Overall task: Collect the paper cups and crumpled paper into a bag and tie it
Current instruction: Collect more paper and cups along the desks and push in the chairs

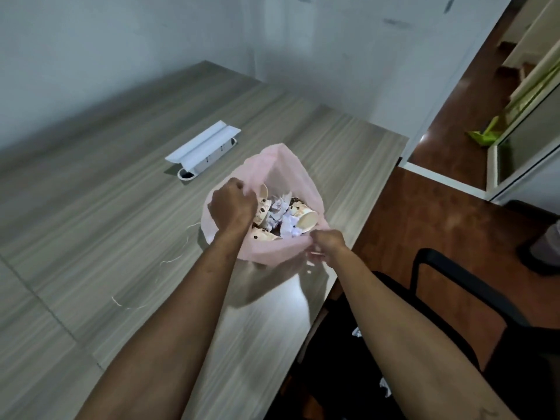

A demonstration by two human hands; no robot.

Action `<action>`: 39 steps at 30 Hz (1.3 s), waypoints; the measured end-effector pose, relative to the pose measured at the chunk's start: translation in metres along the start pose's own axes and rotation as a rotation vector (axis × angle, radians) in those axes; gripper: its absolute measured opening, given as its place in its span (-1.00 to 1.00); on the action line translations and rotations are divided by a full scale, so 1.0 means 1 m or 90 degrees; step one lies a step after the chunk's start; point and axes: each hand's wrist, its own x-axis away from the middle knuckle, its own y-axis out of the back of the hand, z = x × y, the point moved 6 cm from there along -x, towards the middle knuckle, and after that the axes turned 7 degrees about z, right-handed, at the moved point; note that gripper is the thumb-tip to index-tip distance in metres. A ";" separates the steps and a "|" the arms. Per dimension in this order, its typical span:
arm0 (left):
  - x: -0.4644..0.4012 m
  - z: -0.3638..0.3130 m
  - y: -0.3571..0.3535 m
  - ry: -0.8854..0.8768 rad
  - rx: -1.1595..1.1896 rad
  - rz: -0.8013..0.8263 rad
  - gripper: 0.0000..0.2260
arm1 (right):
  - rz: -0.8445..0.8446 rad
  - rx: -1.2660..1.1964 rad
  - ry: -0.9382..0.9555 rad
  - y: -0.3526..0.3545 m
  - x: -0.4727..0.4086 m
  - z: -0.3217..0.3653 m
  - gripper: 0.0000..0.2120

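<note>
1. Table point(127, 225): grey wood-grain top filling the left and centre of the view; its right edge runs diagonally beside a brown floor point(424, 225).
2. Chair point(472, 292): black, at the table's right edge, below the right forearm.
3. Bag point(288, 165): pink, thin plastic, standing on the table near its right edge, mouth open and facing up.
4. Socket box point(203, 150): white, lid raised, set into the table behind and left of the bag, well apart from it.
5. Left hand point(231, 206): closed in a fist on the bag's left rim, pulling it outward.
6. Right hand point(328, 242): fingers pinched shut on the bag's near right rim, at the table edge. The two hands are apart, on opposite sides of the mouth.
7. Cups point(306, 218): paper, cream with dark spots, lying on their sides inside the bag; one open mouth faces the camera.
8. Paper point(280, 207): crumpled white pieces inside the bag, between the cups.
9. Threads point(172, 260): thin pale strands lying on the table left of the bag.
</note>
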 end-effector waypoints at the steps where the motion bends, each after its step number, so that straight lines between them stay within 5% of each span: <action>1: -0.007 0.002 0.009 0.040 0.051 -0.017 -0.83 | -0.004 0.001 0.040 0.000 -0.004 0.012 -0.88; 9: -0.056 0.007 0.096 0.099 0.388 -0.187 -0.80 | 0.040 -0.009 0.428 -0.003 0.060 0.147 -0.88; 13: -0.036 0.014 0.087 0.085 0.428 -0.150 -0.91 | 0.034 0.110 0.377 0.011 0.062 0.117 -0.84; 22: 0.050 0.026 0.029 0.042 0.313 -0.012 -0.93 | 0.015 0.094 0.200 0.039 0.071 -0.038 -0.88; 30: 0.096 0.010 0.007 -0.067 0.207 -0.002 -0.92 | 0.027 0.056 0.084 0.058 0.083 -0.106 -0.90; 39: 0.142 -0.001 -0.019 -0.071 0.222 -0.017 -0.90 | 0.051 0.009 0.051 0.106 0.082 -0.165 -0.69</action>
